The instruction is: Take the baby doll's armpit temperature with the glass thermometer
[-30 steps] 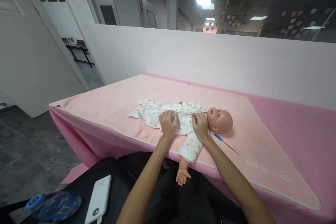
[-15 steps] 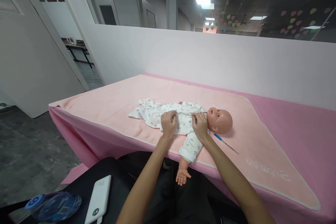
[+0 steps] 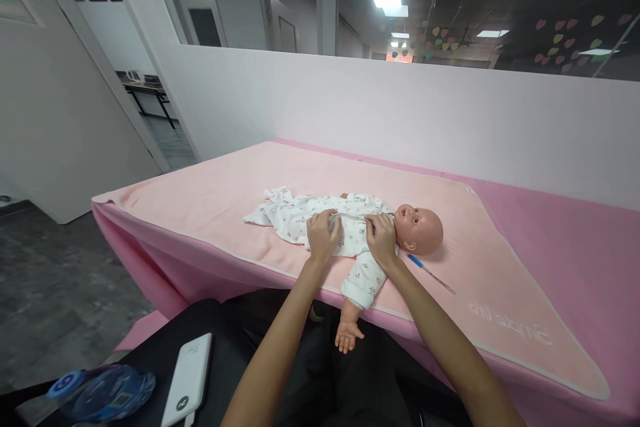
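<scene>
A baby doll [image 3: 420, 229] lies on its back, its head to the right and one arm hanging over the near table edge. It wears a white printed romper [image 3: 295, 215]. My left hand [image 3: 323, 235] is closed on the romper's front edge at the belly. Near the doll's neck, my right hand [image 3: 381, 237] pinches the same edge at the chest. Between the two hands the cloth edge runs in a fairly straight line. The fingertips of both hands are partly hidden from view.
A blue-capped pen [image 3: 431, 273] lies beside the doll's head on the pink mat [image 3: 210, 193]. At lower left are a white power bank [image 3: 188, 377] and a plastic bottle [image 3: 113, 393]. A white partition wall [image 3: 400, 113] rises behind the table.
My left hand has shifted very slightly and its thumb has moved a little to the right. My right hand and the doll look unchanged.
</scene>
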Motion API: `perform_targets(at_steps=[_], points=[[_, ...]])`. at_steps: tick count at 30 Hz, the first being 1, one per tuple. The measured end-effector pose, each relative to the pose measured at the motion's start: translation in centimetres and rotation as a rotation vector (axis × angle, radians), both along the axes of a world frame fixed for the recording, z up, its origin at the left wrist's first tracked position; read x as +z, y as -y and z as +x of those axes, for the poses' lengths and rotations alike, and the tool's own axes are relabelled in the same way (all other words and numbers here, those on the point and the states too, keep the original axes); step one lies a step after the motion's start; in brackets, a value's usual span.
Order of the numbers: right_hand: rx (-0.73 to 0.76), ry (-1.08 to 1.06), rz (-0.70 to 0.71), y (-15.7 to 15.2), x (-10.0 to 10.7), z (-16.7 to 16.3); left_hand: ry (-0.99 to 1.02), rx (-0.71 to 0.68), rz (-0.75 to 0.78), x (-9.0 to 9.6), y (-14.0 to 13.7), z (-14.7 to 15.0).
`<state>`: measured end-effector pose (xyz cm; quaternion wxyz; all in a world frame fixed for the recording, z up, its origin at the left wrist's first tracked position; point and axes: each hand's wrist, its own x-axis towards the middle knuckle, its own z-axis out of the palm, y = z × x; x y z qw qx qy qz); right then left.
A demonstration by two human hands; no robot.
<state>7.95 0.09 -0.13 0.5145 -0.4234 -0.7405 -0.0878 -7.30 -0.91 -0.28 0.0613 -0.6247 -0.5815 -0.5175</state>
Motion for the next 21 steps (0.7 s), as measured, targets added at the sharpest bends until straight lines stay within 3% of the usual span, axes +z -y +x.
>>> perform_targets(at_steps=[12,21], points=[[-0.015,-0.005,-0.001,-0.16,-0.21,0.04,-0.018,0.017,-0.041,0.11,0.07,0.17],[-0.002,0.036,0.025,-0.12,0.00,0.05,-0.018,0.312,-0.007,-0.21,-0.33,0.15]])
